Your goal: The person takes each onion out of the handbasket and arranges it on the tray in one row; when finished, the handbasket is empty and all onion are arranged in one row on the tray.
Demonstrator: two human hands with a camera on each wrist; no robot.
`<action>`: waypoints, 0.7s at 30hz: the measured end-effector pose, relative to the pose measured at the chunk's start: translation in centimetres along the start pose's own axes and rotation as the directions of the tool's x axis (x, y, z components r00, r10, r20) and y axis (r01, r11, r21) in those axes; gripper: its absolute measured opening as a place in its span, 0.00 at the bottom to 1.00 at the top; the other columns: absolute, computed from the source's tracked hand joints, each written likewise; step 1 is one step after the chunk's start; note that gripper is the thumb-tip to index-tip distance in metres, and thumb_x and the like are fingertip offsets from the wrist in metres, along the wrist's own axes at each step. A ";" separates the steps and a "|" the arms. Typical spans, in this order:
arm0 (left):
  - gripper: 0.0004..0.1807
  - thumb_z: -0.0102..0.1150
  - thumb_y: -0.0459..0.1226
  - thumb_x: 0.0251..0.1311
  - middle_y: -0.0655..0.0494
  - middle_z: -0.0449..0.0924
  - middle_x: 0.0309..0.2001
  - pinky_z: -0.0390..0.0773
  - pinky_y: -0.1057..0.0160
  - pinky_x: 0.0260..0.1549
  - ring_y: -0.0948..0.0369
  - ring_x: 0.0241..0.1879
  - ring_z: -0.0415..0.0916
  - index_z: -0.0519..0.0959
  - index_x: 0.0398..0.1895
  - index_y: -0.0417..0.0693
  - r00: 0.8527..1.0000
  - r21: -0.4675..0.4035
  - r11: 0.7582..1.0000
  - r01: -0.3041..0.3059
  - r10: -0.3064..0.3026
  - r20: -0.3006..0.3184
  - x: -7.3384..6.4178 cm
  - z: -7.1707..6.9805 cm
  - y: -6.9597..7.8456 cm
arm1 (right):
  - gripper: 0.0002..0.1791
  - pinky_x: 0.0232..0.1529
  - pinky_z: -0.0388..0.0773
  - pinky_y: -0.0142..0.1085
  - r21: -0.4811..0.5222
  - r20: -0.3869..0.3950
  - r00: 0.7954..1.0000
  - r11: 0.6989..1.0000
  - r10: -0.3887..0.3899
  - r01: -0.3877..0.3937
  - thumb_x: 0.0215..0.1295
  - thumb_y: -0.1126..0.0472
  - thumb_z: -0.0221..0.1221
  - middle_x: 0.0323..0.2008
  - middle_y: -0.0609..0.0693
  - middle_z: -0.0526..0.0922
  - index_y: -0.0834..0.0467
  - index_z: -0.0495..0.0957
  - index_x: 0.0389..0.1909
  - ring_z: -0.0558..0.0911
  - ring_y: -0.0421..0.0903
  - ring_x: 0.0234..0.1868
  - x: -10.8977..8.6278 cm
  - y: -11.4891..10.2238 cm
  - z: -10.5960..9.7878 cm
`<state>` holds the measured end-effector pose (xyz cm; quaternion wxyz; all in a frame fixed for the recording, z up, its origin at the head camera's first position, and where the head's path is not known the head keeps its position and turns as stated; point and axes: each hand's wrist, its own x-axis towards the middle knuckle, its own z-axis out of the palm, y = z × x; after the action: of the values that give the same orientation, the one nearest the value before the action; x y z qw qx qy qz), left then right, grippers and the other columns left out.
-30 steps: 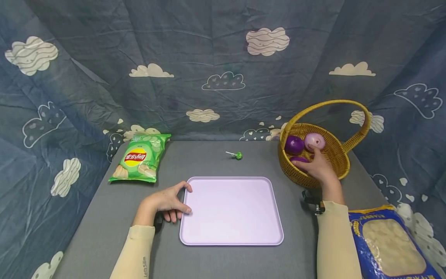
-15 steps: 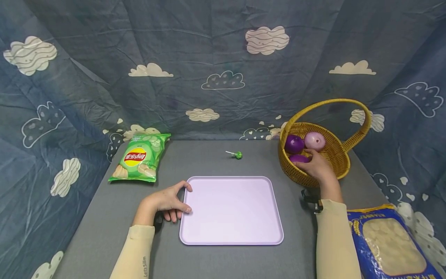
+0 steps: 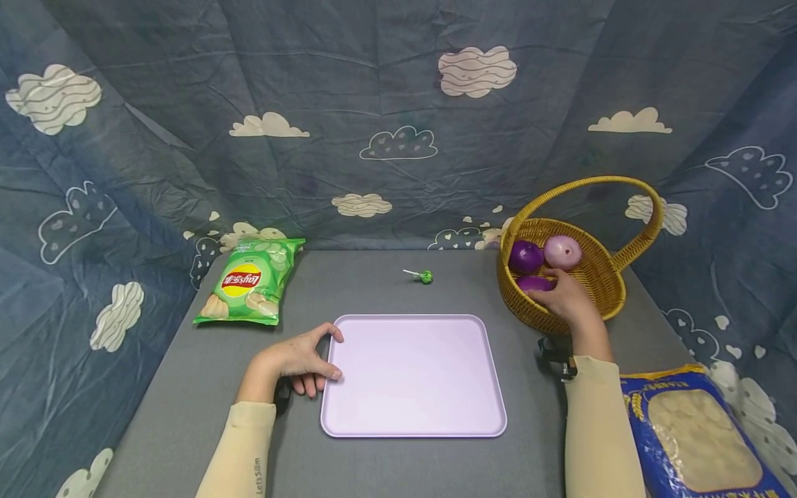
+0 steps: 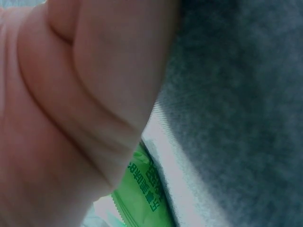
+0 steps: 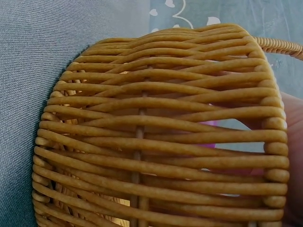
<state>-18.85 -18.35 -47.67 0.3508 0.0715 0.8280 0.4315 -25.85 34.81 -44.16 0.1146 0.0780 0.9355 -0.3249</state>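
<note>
A pale lilac tray (image 3: 411,377) lies on the grey table. My left hand (image 3: 295,360) holds its left side, thumb and index finger over the rim and the other fingers bent beside the edge. My right hand (image 3: 569,301) reaches over the near rim into a yellow-brown wicker basket (image 3: 607,277). There its thumb and index finger grip a purple onion (image 3: 533,283), whose near side they partly hide. A dark purple onion (image 3: 526,257) and a paler pinkish one (image 3: 563,252) sit behind it. In the right wrist view the weave covers most of the hand.
A green Lay's chip bag (image 3: 245,282) lies at the back left. A green lollipop (image 3: 425,277) with a white stick is behind the tray. A blue bag (image 3: 697,436) with a clear window lies at the front right. The basket's tall handle (image 3: 585,183) arches over its opening.
My right index finger has come down from the pinkish onion to the near purple onion, and thumb and finger have closed on it. The left hand and the tray have stayed put.
</note>
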 end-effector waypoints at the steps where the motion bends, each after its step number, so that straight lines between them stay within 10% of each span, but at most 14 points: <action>1: 0.39 0.79 0.44 0.58 0.53 0.84 0.20 0.77 0.66 0.13 0.62 0.14 0.80 0.65 0.67 0.62 1.000 0.002 1.000 0.001 -0.001 0.001 0.0 0.0 0.0 | 0.49 0.73 0.69 0.66 0.000 0.000 1.000 1.000 -0.002 0.002 0.74 0.43 0.63 0.72 0.79 0.65 0.73 0.55 0.78 0.69 0.75 0.71 0.0 0.0 0.0; 21: 0.38 0.79 0.45 0.59 0.53 0.84 0.20 0.77 0.66 0.13 0.62 0.14 0.80 0.65 0.68 0.61 1.000 -0.002 1.000 -0.004 0.004 0.005 0.0 0.0 0.0 | 0.56 0.76 0.62 0.70 0.054 -0.062 0.997 0.997 -0.044 0.047 0.68 0.46 0.70 0.73 0.82 0.58 0.76 0.49 0.76 0.62 0.78 0.74 0.0 0.2 0.1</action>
<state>-18.85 -18.38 -47.68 0.3521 0.0738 0.8265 0.4330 -25.80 34.96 -44.34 0.0763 0.0698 0.9308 -0.3505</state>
